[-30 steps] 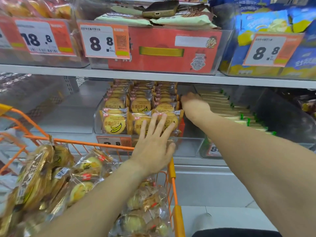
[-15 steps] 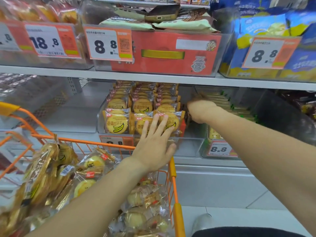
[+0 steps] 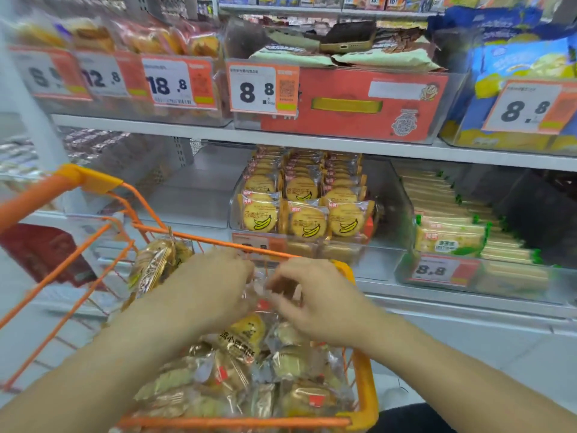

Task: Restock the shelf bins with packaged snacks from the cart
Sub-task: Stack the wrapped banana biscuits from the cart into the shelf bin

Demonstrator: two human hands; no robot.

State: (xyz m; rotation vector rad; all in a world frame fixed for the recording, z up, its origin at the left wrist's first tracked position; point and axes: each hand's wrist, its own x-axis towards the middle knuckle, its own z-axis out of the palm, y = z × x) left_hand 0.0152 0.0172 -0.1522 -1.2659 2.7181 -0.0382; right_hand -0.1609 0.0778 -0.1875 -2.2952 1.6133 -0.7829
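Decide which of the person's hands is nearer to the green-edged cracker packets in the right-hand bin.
Right. The right hand is over the cart, below-left of the cracker packets; the left hand lies further left.

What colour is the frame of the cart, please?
Orange: the cart frame shows clearly in the head view.

The orange wire cart (image 3: pixel 363 382) sits at 6 o'clock, heaped with clear-wrapped packaged snacks (image 3: pixel 237 367), pale yellow rounds lying jumbled at all angles. At 12 o'clock from the cart, the clear shelf bin (image 3: pixel 387 195) holds banana-print biscuit packs (image 3: pixel 307 214) upright in three front-facing rows, nearly full. At 3 o'clock from it, a second bin (image 3: pixel 437 276) holds flat green-trimmed cracker packs (image 3: pixel 449 240) stacked in layers.
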